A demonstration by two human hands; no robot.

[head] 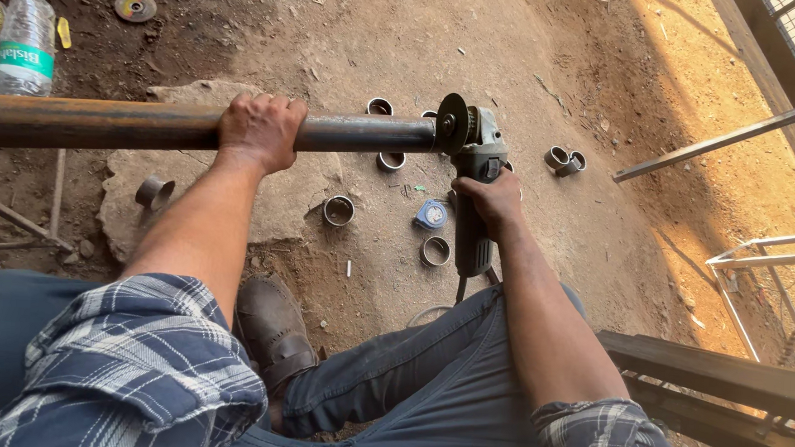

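Note:
My left hand point(260, 130) grips a long rusty steel pipe point(103, 124) that runs in level from the left. The pipe's free end meets the dark cutting disc point(452, 124) of a grey angle grinder point(477, 187). My right hand point(494, 201) is wrapped around the grinder's body, just below its head. The grinder's handle points back toward my knee, and its cord drops behind my leg. Several short cut pipe rings point(338, 210) lie on the dirt under the pipe.
A blue tape measure point(431, 214) lies among the rings. Plastic bottles point(26, 43) and a spare disc point(135, 7) sit at the top left. A flat stone point(137, 183) lies below the pipe. Metal bars and frames point(747, 133) stand at the right. My boot point(274, 330) rests on the ground.

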